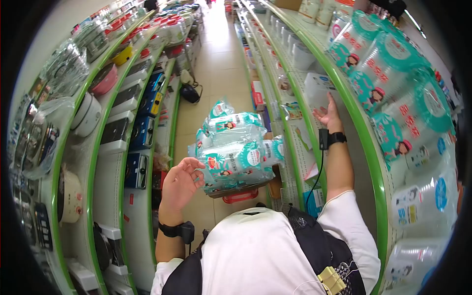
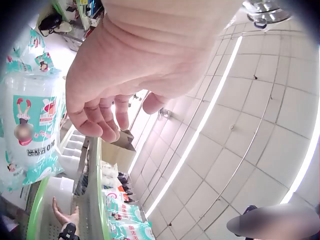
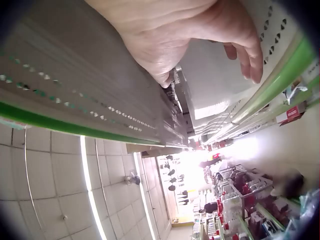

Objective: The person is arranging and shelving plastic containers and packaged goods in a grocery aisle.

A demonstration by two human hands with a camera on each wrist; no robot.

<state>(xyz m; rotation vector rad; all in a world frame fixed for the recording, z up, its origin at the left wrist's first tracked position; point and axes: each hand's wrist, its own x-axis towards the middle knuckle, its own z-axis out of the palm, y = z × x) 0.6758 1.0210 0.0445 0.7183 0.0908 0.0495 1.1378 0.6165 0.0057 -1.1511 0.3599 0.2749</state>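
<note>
While a white box [image 1: 318, 84] stands on a green-edged shelf [image 1: 361, 169] to the right of the aisle [image 1: 211, 81], the right hand [image 1: 330, 118] reaches in beside it, fingers spread loose and clasping nothing — whether they touch the box cannot be told. The box lies ahead of those fingertips, farther up the aisle, with the right hand clearly the nearer of the two; its long axis is unclear from these angles, and so are its contents. Well across from it, the left hand [image 1: 182, 182] is empty, fingers loosely bent, just beside wrapped packs [image 1: 235, 160] piled in the aisle — clear, teal-printed plastic around what look like stacked cups. More teal-printed packs [image 1: 388, 78] line the upper shelf [image 1: 364, 135] at right; a pink pot [image 1: 104, 79] sits opposite.
</note>
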